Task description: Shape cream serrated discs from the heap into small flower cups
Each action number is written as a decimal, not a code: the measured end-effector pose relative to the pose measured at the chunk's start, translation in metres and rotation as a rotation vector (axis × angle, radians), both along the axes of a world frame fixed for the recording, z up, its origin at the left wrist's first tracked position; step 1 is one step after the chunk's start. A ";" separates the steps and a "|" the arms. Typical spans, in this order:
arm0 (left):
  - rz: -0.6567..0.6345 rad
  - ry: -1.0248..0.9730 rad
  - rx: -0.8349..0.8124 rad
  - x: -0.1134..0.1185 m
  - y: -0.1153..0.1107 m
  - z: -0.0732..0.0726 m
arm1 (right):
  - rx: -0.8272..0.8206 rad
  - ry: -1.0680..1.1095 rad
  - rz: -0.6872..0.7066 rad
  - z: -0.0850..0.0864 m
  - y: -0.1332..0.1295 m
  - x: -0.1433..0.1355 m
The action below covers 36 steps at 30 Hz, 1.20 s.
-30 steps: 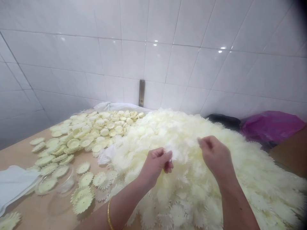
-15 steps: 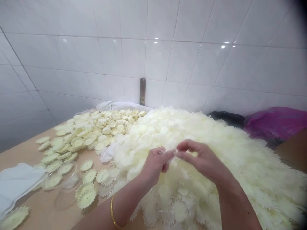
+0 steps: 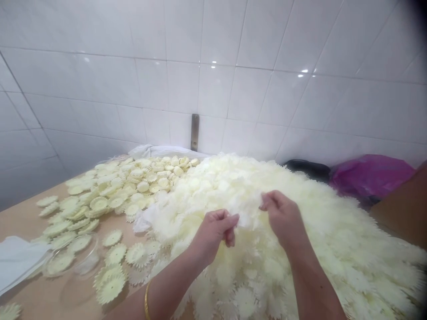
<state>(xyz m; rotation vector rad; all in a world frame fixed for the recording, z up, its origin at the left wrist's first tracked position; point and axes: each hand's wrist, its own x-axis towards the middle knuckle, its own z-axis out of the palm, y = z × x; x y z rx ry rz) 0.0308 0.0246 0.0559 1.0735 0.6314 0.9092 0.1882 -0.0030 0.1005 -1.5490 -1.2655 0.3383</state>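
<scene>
A large heap of pale yellow-white, jagged-edged petal discs (image 3: 220,178) spreads across the middle and right. Over its centre is my left hand (image 3: 216,229), its thumb and fingers pinched together on something I cannot make out. My right hand (image 3: 278,211) sits to the right and a bit higher, also pinched, over the heap; what it grips, if anything, is too small or blurred to name. A clear gap separates the two hands. Thicker pale yellow scalloped discs (image 3: 100,203) lie piled on the left.
A clear round dish (image 3: 93,255) and a white sheet (image 3: 20,262) rest on the brown table (image 3: 78,298) at the left. Behind stands a tiled wall (image 3: 180,84) with a metal strip (image 3: 195,132). A dark object (image 3: 308,170) and purple plastic (image 3: 372,175) lie back right.
My hands, whose fingertips were together, have come apart. My right hand has risen slightly. The whole view has shifted a little, with the table things now further left.
</scene>
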 end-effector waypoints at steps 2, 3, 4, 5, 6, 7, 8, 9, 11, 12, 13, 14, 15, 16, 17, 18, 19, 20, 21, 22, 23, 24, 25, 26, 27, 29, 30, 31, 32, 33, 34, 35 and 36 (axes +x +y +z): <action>0.082 0.097 0.032 -0.001 0.001 0.001 | 0.028 0.085 -0.034 0.001 0.000 0.007; 0.119 0.142 0.052 -0.002 0.001 0.001 | 0.023 0.133 0.008 0.003 -0.001 0.009; 0.145 0.179 0.072 -0.002 0.001 0.002 | 0.011 0.172 0.072 0.004 -0.002 0.010; 0.159 0.203 0.092 -0.002 0.001 0.003 | -0.006 0.195 0.140 0.006 -0.003 0.009; 0.163 0.215 0.110 -0.002 0.001 0.004 | -0.028 0.205 0.199 0.007 -0.005 0.007; 0.161 0.216 0.125 -0.002 0.000 0.004 | -0.052 0.208 0.243 0.009 -0.006 0.004; 0.156 0.209 0.136 -0.002 0.000 0.005 | -0.075 0.208 0.277 0.009 -0.007 0.002; 0.147 0.194 0.142 -0.002 -0.001 0.005 | -0.093 0.208 0.303 0.009 -0.007 -0.001; 0.127 0.146 0.131 -0.001 -0.001 0.005 | -0.102 0.212 0.333 0.008 -0.008 -0.004; 0.117 0.123 0.120 -0.001 -0.001 0.005 | -0.095 0.207 0.339 0.007 -0.008 -0.005; 0.111 0.107 0.109 -0.001 -0.001 0.005 | -0.085 0.189 0.337 0.006 -0.008 -0.004; 0.109 0.099 0.100 -0.001 0.000 0.004 | -0.076 0.156 0.326 0.004 -0.007 -0.004; 0.113 0.096 0.096 -0.001 0.000 0.004 | -0.070 0.110 0.305 0.004 -0.007 -0.003; 0.121 0.095 0.096 -0.001 0.001 0.004 | -0.068 0.060 0.279 0.003 -0.007 -0.002; 0.132 0.090 0.100 -0.002 0.002 0.003 | -0.069 0.012 0.257 0.003 -0.007 -0.002; 0.147 0.079 0.100 -0.002 0.003 0.003 | -0.068 -0.025 0.242 0.004 -0.007 -0.001; 0.161 0.062 0.089 -0.003 0.003 0.003 | -0.062 -0.047 0.237 0.004 -0.007 -0.001; 0.168 0.041 0.062 -0.003 0.004 0.004 | -0.056 -0.057 0.240 0.005 -0.007 -0.002; 0.168 0.017 0.019 -0.003 0.004 0.005 | -0.051 -0.060 0.250 0.005 -0.007 -0.002; 0.154 -0.007 -0.034 -0.004 0.003 0.006 | -0.047 -0.064 0.261 0.005 -0.007 -0.003; 0.127 -0.029 -0.085 -0.004 0.002 0.008 | -0.043 -0.077 0.266 0.006 -0.007 -0.004; 0.090 -0.050 -0.125 -0.004 0.001 0.009 | -0.036 -0.101 0.264 0.005 -0.007 -0.005; 0.053 -0.070 -0.147 -0.004 0.000 0.010 | -0.028 -0.133 0.257 0.005 -0.007 -0.007; 0.020 -0.087 -0.153 -0.004 -0.002 0.011 | -0.016 -0.166 0.247 0.005 -0.007 -0.009; -0.005 -0.101 -0.151 -0.003 -0.003 0.012 | -0.004 -0.197 0.240 0.005 -0.008 -0.011; -0.014 -0.118 -0.150 -0.003 -0.005 0.012 | 0.007 -0.241 0.245 0.004 -0.009 -0.014; -0.001 -0.122 -0.156 -0.002 -0.004 0.011 | 0.007 -0.253 0.258 0.005 -0.009 -0.016; 0.018 -0.125 -0.163 -0.002 -0.004 0.011 | 0.005 -0.262 0.272 0.005 -0.009 -0.017; 0.040 -0.128 -0.168 -0.002 -0.003 0.010 | 0.003 -0.268 0.280 0.005 -0.009 -0.018; 0.062 -0.128 -0.168 -0.001 -0.001 0.009 | 0.000 -0.271 0.282 0.005 -0.008 -0.019; 0.082 -0.126 -0.164 -0.001 -0.001 0.009 | -0.006 -0.272 0.283 0.005 -0.008 -0.019; 0.101 -0.122 -0.154 0.000 0.000 0.008 | -0.018 -0.272 0.287 0.005 -0.008 -0.019; 0.122 -0.118 -0.138 0.000 -0.001 0.008 | -0.029 -0.273 0.298 0.005 -0.008 -0.019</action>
